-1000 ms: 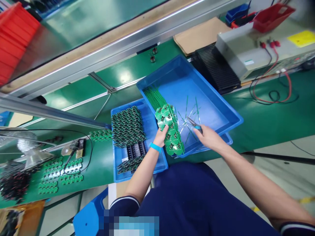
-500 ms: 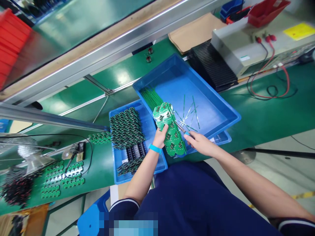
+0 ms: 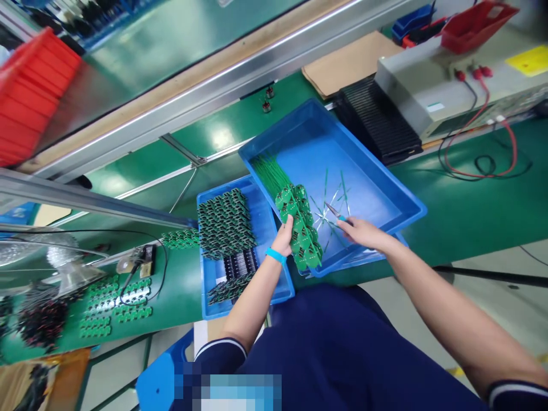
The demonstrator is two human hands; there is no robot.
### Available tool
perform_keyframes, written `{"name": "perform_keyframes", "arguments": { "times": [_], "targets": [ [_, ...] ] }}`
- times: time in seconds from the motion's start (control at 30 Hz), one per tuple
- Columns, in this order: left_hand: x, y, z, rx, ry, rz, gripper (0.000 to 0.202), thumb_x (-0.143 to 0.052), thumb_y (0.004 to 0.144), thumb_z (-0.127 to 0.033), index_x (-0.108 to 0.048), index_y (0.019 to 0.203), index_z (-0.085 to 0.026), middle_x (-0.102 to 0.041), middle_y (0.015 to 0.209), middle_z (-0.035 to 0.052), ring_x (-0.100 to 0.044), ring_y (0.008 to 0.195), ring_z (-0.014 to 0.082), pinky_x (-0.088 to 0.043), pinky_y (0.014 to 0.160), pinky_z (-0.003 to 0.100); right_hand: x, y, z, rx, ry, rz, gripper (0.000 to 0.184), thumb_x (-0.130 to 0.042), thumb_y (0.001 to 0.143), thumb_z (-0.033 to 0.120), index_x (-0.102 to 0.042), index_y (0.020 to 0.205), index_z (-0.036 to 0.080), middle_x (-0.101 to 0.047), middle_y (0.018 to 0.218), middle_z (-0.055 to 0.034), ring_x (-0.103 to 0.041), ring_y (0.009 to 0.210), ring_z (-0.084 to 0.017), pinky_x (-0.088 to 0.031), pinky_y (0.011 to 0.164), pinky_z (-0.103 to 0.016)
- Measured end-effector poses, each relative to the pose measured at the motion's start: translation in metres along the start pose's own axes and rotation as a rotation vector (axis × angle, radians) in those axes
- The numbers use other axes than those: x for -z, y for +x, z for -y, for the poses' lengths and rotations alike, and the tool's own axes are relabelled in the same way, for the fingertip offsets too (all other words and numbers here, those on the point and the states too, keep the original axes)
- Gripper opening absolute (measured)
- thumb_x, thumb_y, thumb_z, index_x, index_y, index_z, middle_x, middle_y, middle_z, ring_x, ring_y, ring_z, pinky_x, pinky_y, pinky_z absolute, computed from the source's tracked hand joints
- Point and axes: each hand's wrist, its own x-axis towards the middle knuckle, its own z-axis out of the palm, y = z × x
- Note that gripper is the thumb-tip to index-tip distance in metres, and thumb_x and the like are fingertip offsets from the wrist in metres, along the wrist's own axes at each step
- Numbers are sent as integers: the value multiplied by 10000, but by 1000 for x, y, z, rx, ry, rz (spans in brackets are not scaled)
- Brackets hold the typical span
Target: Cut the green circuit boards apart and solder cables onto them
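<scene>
My left hand (image 3: 284, 236) is closed on a green circuit board panel (image 3: 306, 246) made of joined round boards. It holds the panel tilted over the left edge of a blue tray (image 3: 381, 188). My right hand (image 3: 359, 233) grips a pair of pointed-nose pliers (image 3: 334, 212) with blue handles, apart from the panel and over the tray. Thin green strips (image 3: 343, 191) lie scattered on the tray floor below the pliers' tips. A bundle of similar green strips (image 3: 270, 171) lies along the tray's left side.
A second blue tray (image 3: 268, 228) on the left holds stacked circuit boards (image 3: 225, 220). More boards (image 3: 96, 325) and dark wires (image 3: 45, 319) lie farther left on the green bench. Behind on the right stand a black ribbed tray (image 3: 377, 120) and a grey instrument (image 3: 411, 85) with leads.
The pliers have moved from the panel's right edge out to the right over the tray. My left hand still holds the panel, now turned somewhat. The whole view has shifted slightly.
</scene>
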Motion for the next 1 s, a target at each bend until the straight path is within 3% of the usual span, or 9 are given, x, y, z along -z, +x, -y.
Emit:
{"name": "perform_keyframes", "arguments": {
  "times": [0.1, 0.27, 0.4, 0.8, 0.93, 1.0],
  "targets": [
    [-4, 0, -3, -123, 63, -91, 470, -666, 717, -461, -594, 1092, -187, -686, 973, 69, -649, 907, 209, -522, 833, 339, 9, 4, -3, -34, -103, -78, 356, -484, 800, 531, -472, 787, 175, -543, 662, -76, -552, 675, -210, -417, 632, -320],
    [-12, -4, -2, -240, 157, -126, 475, -704, 689, -420, -589, 1092, -196, -669, 1039, 60, -630, 957, 225, -508, 857, 358, -15, -17, 6, 57, -113, 47, 397, -385, 846, 577, -488, 762, 202, -579, 697, -23, -559, 651, -163, -433, 636, -291],
    [-17, -7, -5, -261, 170, -113, 457, -709, 689, -402, -599, 1082, -195, -671, 1038, 57, -618, 992, 232, -494, 886, 370, -26, -23, 13, 106, -95, 73, 398, -338, 871, 560, -477, 756, 205, -575, 702, -5, -553, 640, -144, -439, 629, -284],
    [-26, -17, -13, -291, 282, -140, 429, -703, 695, -391, -598, 1061, -192, -663, 1066, 57, -632, 962, 225, -505, 872, 382, -19, -21, 12, 108, -146, 40, 402, -353, 868, 554, -493, 763, 192, -586, 732, -18, -546, 685, -152, -404, 650, -278],
    [-23, -16, -14, -280, 303, -135, 438, -707, 693, -385, -590, 1071, -196, -660, 1073, 58, -627, 979, 232, -501, 888, 400, -17, -20, 11, 125, -112, -1, 346, -441, 836, 534, -527, 837, 199, -591, 836, -36, -542, 794, -184, -396, 707, -287],
    [-20, -15, -13, -262, 312, -139, 445, -719, 681, -383, -591, 1064, -195, -664, 1061, 59, -625, 986, 238, -497, 898, 404, -17, -20, 10, 111, -20, 20, 337, -493, 806, 538, -522, 826, 202, -569, 801, -31, -530, 755, -179, -400, 679, -284]
  ]
}}
